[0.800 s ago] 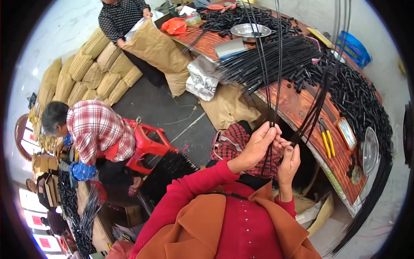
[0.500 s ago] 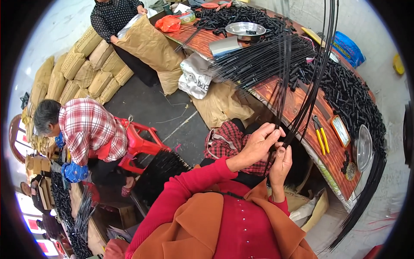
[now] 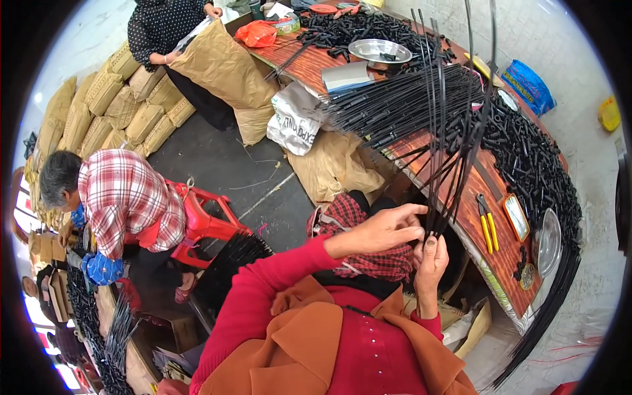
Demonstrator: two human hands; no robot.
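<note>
A bunch of long thin black rods (image 3: 442, 125) stands nearly upright in front of me, its lower ends gathered between my hands. My left hand (image 3: 382, 228) comes in from the left in a red sleeve and pinches the rods near their base. Just below it, my right hand (image 3: 431, 262) closes around the same bunch, thumb nail up. The rods fan out upward over a wooden table (image 3: 474, 204). A large heap of the same black rods (image 3: 388, 105) lies across that table.
Short black tubes (image 3: 533, 164) are piled on the table's right part, beside yellow-handled pliers (image 3: 488, 224), metal bowls (image 3: 380, 49) and a steel plate (image 3: 549, 241). A person in a plaid shirt (image 3: 125, 204) sits on a red stool (image 3: 207, 220) at left. Another person handles a brown sack (image 3: 220, 66); stuffed sacks (image 3: 118, 108) are stacked behind.
The view has shifted slightly. My two hands have stayed closed on the bunch's base, my left fingers sliding a little along the rods; the rods stand about as before.
</note>
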